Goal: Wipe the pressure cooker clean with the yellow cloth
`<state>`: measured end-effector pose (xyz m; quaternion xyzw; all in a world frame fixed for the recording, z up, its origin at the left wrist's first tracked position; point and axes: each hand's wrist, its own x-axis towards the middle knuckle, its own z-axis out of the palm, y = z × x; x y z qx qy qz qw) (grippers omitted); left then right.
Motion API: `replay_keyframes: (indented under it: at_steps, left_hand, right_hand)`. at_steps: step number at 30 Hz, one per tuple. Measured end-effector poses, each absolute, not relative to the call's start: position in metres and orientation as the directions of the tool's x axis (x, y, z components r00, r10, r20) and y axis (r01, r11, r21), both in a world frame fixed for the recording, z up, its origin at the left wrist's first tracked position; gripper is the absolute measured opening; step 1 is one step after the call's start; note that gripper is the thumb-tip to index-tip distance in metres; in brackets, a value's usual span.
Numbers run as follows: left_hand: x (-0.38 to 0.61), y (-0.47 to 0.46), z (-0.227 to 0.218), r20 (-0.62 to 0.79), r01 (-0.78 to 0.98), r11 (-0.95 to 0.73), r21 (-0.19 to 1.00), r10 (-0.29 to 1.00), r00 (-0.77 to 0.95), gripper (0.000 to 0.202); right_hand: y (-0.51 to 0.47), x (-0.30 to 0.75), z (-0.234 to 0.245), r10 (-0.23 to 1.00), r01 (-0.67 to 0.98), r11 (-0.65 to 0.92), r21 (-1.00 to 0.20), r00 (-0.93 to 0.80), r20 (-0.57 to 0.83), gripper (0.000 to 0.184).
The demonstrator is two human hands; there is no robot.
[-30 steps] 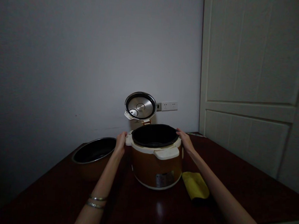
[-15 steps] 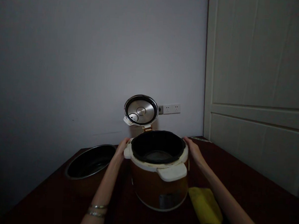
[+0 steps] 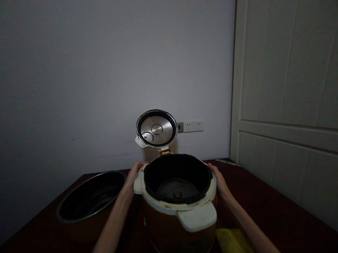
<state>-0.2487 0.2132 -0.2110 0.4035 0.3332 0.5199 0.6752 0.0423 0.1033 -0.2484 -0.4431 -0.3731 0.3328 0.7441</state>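
Note:
An electric pressure cooker (image 3: 177,226) with a brown body and white rim stands in front of me on a dark red table. Its hinged lid (image 3: 157,130) is up, showing the silver underside. Inside the black cavity no pot sits, and the round base shows at the bottom. My left hand (image 3: 133,174) grips the cooker's left side near the rim, fingers partly hidden behind it. On the opposite side my right hand (image 3: 218,182) holds the rim, its fingertips also out of sight. A dark inner pot (image 3: 79,216) rests on the table left of my left forearm.
A folded yellow cloth (image 3: 237,249) lies by the cooker's right front, beside my right forearm. Behind stands a grey wall with a white socket strip (image 3: 193,126). A pale panelled door (image 3: 285,149) borders the table on the right.
The cooker looks nearer and lower, tipped slightly toward me, with both hands still on it. More of the cavity's bottom shows. The whole view has shifted a little.

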Motion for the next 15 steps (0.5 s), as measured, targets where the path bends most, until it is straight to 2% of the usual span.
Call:
replay_keyframes:
  at_steps: [6, 15]
  left_hand:
    - [-0.25, 0.213, -0.208, -0.096, -0.456, 0.212, 0.864, 0.96, 0.264, 0.032]
    - [-0.247, 0.207, -0.203, -0.114, -0.468, 0.195, 0.862, 0.974, 0.196, 0.031]
  right_hand:
    - [0.097, 0.031, -0.239, 0.835, -0.25, 0.427, -0.869, 0.477, 0.274, 0.031]
    - [0.107, 0.036, -0.243, 0.83, -0.307, 0.459, -0.834, 0.482, 0.279, 0.026]
